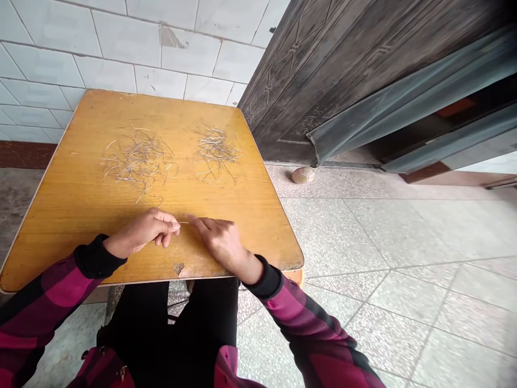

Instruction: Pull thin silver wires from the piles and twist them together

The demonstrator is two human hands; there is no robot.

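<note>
A short thin wire (183, 222) spans the small gap between my two hands above the near part of the wooden table (72, 231). My left hand (149, 229) pinches one end of it between thumb and index finger, the other fingers curled. The wire's other end runs to the fingertips of my right hand (220, 240), which is back up with its fingers close together; its exact grip there is hidden. Beyond my left hand lies a loose, tangled pile of bent wires (141, 156). A smaller, more compact pile of wires (218, 145) lies to the right.
A white tiled wall (125, 37) stands behind the table. To the right are a dark carved wooden door (299, 70) and a grey-green curtain (404, 97). A roundish stone-like object (302, 175) rests on the speckled tile floor (331, 237). The table's front edge is chipped.
</note>
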